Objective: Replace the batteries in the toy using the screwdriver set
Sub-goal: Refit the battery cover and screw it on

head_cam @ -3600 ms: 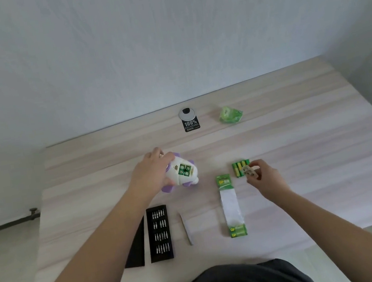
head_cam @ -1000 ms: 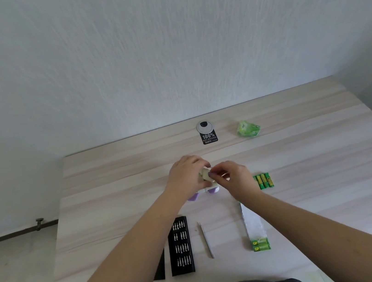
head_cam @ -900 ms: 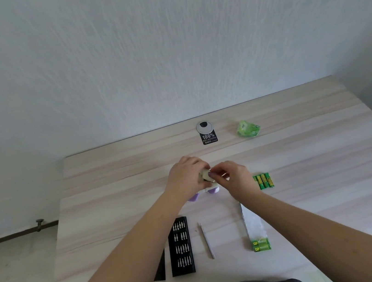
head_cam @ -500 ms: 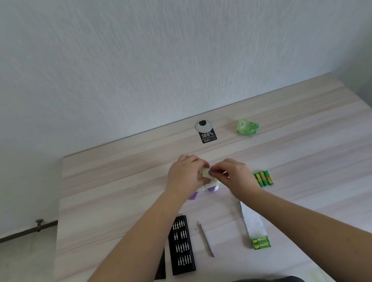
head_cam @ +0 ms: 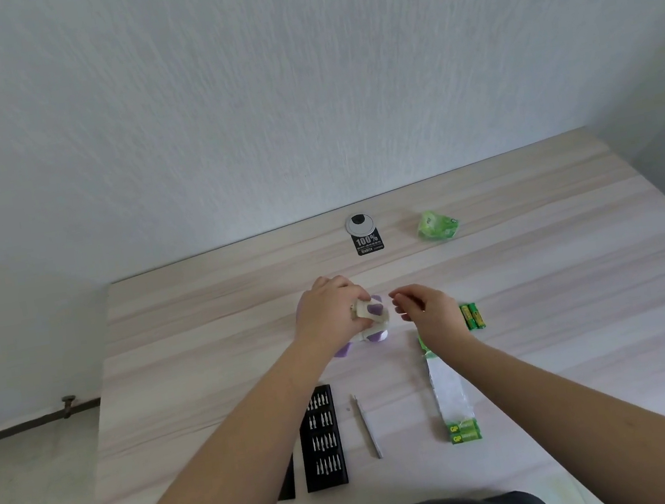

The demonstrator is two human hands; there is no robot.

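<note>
At mid-bench the left hand grips the toy, seemingly light, rigid, smooth plastic best held round its body, while the right hand hovers beside, fingers loosely curled, empty.

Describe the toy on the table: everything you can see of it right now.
The toy is a small figure of what looks like glossy plastic, white with purple patches. It sits near the middle of the wooden table, with purple rounded parts showing at its base. The left hand wraps over its left side and top, hiding much of it. The right hand hovers just to its right, fingers loosely curled, not touching it. No open battery compartment is visible from this angle.
</note>
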